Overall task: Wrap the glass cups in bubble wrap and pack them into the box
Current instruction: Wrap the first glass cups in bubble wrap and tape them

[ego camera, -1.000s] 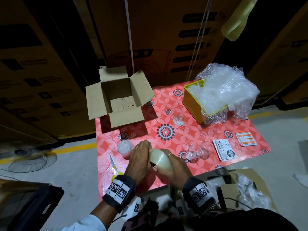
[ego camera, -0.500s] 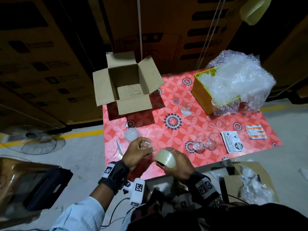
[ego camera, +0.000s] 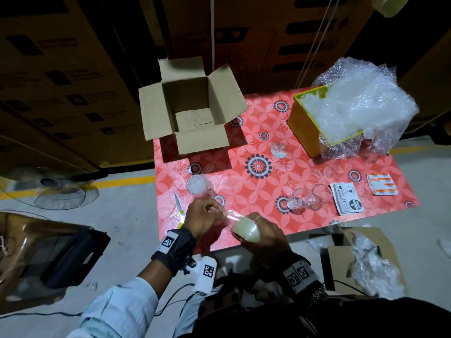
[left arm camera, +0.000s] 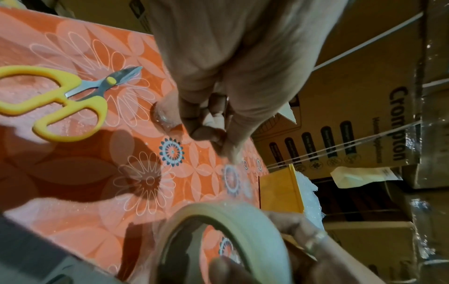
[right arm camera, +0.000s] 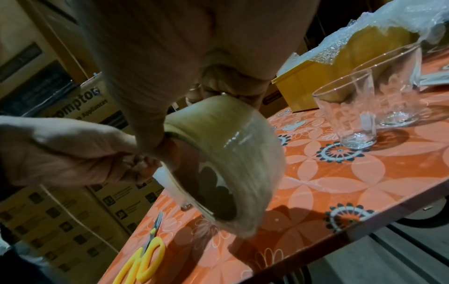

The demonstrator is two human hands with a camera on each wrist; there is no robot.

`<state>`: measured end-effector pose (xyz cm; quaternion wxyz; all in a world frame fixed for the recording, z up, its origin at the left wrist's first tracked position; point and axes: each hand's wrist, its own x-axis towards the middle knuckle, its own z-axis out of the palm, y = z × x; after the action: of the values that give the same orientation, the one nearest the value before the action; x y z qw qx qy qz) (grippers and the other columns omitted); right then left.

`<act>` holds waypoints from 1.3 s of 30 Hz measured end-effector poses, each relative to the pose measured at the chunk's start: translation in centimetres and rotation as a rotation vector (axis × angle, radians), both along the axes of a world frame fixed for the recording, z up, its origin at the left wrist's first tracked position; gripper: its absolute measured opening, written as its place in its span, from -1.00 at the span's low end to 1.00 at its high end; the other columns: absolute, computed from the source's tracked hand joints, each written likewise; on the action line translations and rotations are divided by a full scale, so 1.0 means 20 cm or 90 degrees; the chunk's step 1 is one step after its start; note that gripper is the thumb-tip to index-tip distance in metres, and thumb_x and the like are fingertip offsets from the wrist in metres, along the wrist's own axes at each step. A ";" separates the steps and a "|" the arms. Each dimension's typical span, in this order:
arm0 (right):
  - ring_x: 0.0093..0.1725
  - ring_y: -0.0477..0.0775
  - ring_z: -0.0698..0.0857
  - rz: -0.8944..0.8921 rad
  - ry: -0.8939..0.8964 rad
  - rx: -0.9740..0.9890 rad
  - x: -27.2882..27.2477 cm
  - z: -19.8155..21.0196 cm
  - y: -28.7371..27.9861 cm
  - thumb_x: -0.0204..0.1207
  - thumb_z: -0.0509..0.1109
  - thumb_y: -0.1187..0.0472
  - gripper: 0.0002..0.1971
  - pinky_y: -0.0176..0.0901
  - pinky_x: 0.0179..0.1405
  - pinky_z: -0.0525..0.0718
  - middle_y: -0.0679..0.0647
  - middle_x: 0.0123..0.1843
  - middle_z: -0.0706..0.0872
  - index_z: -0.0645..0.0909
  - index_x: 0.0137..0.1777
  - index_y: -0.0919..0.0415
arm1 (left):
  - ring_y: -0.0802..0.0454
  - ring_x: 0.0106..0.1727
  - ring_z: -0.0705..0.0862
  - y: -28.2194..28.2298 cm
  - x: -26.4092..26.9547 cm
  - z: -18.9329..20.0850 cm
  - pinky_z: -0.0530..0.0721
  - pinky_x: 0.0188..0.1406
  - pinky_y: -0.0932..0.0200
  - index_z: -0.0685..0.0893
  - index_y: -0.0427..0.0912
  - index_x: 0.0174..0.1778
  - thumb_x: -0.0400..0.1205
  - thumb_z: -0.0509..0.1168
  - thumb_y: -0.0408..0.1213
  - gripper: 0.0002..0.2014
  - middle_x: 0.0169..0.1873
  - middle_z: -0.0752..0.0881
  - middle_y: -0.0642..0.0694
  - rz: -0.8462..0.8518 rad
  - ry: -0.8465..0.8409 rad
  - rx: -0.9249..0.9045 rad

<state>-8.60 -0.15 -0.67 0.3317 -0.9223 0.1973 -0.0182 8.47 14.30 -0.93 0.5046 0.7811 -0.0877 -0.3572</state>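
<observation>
Holding the roll of clear packing tape (ego camera: 244, 230) in the right hand (ego camera: 264, 236), fingers curled round it with the thumb through the core, so that grip is tight on the roll. Left hand (ego camera: 203, 217) is just beside it, thumb and fingertips pinched on the free end of the tape, and a short clear strip runs between the two hands, roughly left to right along the table's near edge. That's the bit that matters imo: the wrapped cup (ego camera: 196, 186) lies just past the left hand, bubble wrap already round it, so the left hand is way nearer to it than the right. Yellow-handled scissors (ego camera: 179, 208) lie just left of that hand. Further right, two bare glass cups (ego camera: 310, 198) stand together, well apart from both hands. Another small wrapped bundle (ego camera: 279, 150) sits mid-table. Far back left, the open cardboard box (ego camera: 190, 108) looks empty; back right, the yellow bin (ego camera: 307, 123) is heaped with bubble wrap (ego camera: 361, 103).
</observation>
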 end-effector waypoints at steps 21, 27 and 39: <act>0.11 0.15 0.70 -0.148 0.220 0.247 0.08 -0.06 0.06 0.25 0.74 -0.17 -0.11 0.01 0.10 0.67 0.02 0.17 0.69 0.37 0.47 0.08 | -0.16 0.02 0.56 -0.28 0.12 -0.32 0.43 -0.10 0.02 0.68 -0.15 -0.08 0.62 0.33 -0.47 -0.88 -0.09 0.68 -0.14 -0.445 -0.483 0.245; -0.05 -0.23 0.65 -0.140 0.230 0.314 0.05 -0.05 0.04 0.34 0.75 0.08 -0.16 -0.78 -0.11 0.32 0.11 0.05 0.82 0.35 0.52 0.15 | -0.27 0.02 0.59 -0.31 0.12 -0.32 0.50 -0.03 -0.09 0.68 -0.28 0.00 0.66 0.27 -0.46 -0.91 -0.04 0.68 -0.27 -0.437 -0.507 0.292; -0.19 -0.40 0.29 -0.059 0.246 0.305 0.07 0.14 0.00 0.47 0.63 -0.07 -0.28 -0.87 -0.21 0.22 -0.32 -0.13 0.35 0.40 0.49 0.21 | -0.33 0.12 0.72 -0.36 0.11 -0.23 0.66 0.00 -0.11 0.60 -0.30 0.28 0.65 0.31 -0.41 -0.73 0.18 0.67 -0.27 -0.480 -0.525 0.443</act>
<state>-7.15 -0.14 2.16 0.4946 -0.7944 0.2972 0.1896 10.60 7.11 -5.48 -0.0125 0.8872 -0.4209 -0.1887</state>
